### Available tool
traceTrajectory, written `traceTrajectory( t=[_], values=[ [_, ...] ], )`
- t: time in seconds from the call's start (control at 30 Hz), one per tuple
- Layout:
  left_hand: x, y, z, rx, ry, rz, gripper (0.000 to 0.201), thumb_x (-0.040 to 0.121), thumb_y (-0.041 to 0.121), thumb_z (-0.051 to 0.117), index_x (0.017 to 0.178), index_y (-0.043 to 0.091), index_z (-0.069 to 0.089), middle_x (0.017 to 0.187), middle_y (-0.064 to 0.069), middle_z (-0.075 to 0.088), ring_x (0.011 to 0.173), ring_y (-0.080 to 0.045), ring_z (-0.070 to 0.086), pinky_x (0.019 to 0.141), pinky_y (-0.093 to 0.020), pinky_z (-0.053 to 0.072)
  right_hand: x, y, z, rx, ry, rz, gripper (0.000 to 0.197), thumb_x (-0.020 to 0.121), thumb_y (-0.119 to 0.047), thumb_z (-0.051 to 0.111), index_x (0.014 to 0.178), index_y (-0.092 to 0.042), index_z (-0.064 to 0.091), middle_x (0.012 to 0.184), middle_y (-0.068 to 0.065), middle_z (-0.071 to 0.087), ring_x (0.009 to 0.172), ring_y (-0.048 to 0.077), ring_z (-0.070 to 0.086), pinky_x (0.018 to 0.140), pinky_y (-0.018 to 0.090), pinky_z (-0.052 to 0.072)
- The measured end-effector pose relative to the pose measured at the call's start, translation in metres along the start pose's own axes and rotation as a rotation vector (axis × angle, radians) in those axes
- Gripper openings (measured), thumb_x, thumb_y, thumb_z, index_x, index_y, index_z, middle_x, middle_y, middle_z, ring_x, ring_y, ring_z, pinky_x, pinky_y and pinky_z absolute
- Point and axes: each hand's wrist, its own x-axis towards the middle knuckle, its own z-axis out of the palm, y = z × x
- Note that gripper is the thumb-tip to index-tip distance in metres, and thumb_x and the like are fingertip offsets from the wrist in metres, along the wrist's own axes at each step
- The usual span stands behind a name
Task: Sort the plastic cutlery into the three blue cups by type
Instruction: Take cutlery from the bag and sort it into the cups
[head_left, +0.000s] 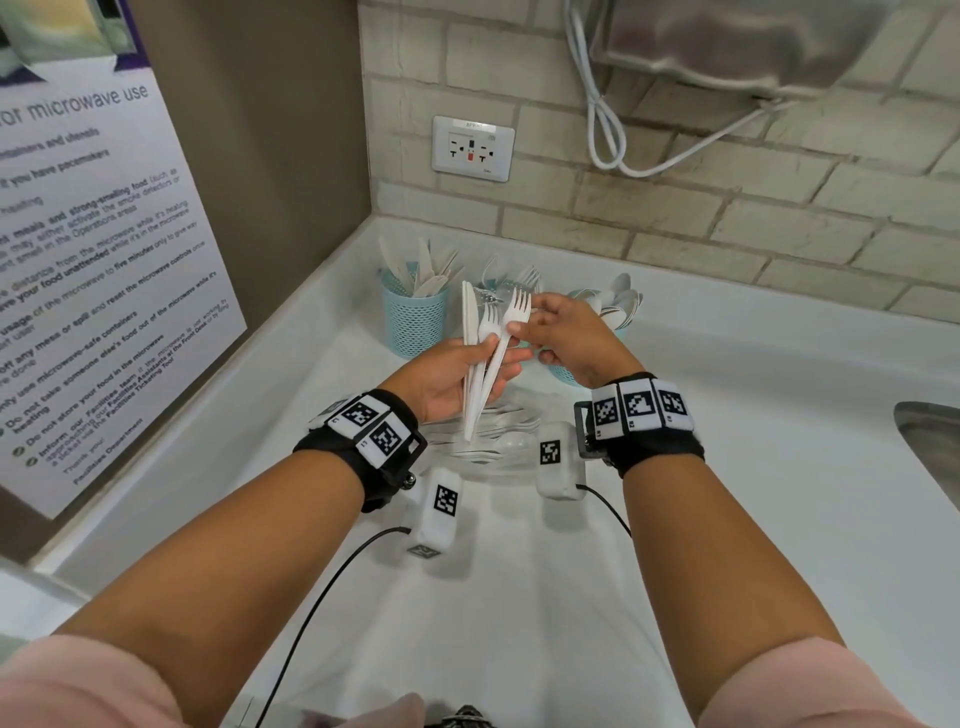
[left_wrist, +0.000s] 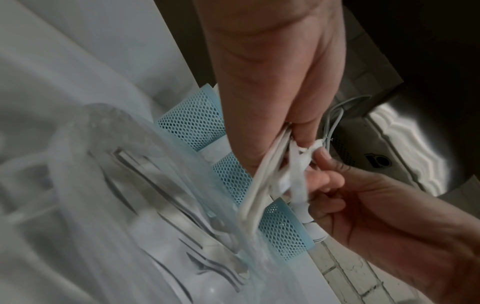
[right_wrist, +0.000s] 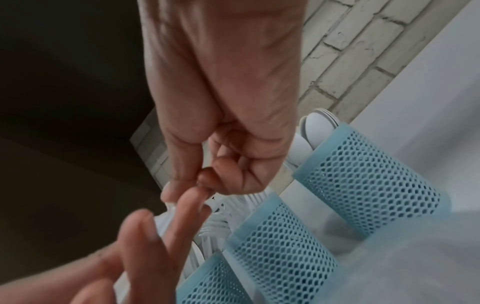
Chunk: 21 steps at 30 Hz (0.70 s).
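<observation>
My left hand grips a bundle of white plastic cutlery, a knife and forks, upright above the counter. My right hand pinches the neck of one fork in that bundle. Three blue mesh cups stand behind the hands: the left cup holds knives, the middle cup forks, the right cup spoons. In the head view my hands largely hide the middle and right cups. The left wrist view shows the bundle held between both hands.
A clear plastic bag with more white cutlery lies on the white counter under my wrists. A steel sink is at the right edge. A wall socket, a hanging white cable and a microwave notice surround the corner.
</observation>
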Motion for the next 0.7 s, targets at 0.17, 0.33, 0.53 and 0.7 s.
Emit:
traceTrajectory(
  t=[0.17, 0.33, 0.53, 0.7],
  values=[
    [-0.003, 0.001, 0.000, 0.080, 0.048, 0.006, 0.030, 0.101, 0.033, 0.036, 0.111, 0.014, 0.057, 0.094, -0.005, 0.073, 0.063, -0.009, 0.066, 0.051, -0.017, 0.050, 0.000, 0.002, 0.002, -0.053, -0.045, 0.040, 0.049, 0.082, -0.005, 0.068, 0.126, -0.020, 0.052, 0.070, -0.002, 0.054, 0.059, 0.007, 0.052, 0.049, 0.017, 0.036],
    [0.000, -0.002, 0.001, 0.122, 0.071, 0.026, 0.034, 0.100, 0.039, 0.035, 0.115, 0.016, 0.054, 0.094, -0.008, 0.072, 0.049, -0.006, 0.054, 0.044, -0.014, 0.043, 0.003, 0.003, 0.010, 0.001, -0.046, 0.040, 0.034, 0.088, -0.009, 0.063, 0.120, -0.015, 0.056, 0.079, 0.002, 0.061, 0.069, 0.012, 0.061, 0.066, 0.027, 0.048],
    [-0.001, -0.002, -0.003, 0.154, 0.102, 0.009, 0.032, 0.097, 0.039, 0.041, 0.106, 0.014, 0.058, 0.093, -0.008, 0.069, 0.048, -0.004, 0.048, 0.041, -0.012, 0.040, 0.007, 0.004, 0.011, 0.252, -0.051, 0.163, 0.024, 0.086, 0.001, 0.060, 0.104, -0.016, 0.060, 0.064, -0.003, 0.066, 0.050, 0.006, 0.052, 0.043, 0.015, 0.036],
    [-0.004, -0.003, -0.011, 0.151, 0.073, -0.050, 0.046, 0.098, 0.041, 0.038, 0.114, 0.004, 0.058, 0.060, 0.007, 0.045, 0.040, 0.000, 0.035, 0.038, -0.010, 0.031, 0.011, 0.003, 0.004, 0.414, 0.081, 0.192, 0.020, 0.092, 0.001, 0.051, 0.096, -0.018, 0.056, 0.071, 0.002, 0.051, 0.051, 0.006, 0.039, 0.040, 0.013, 0.033]
  ],
)
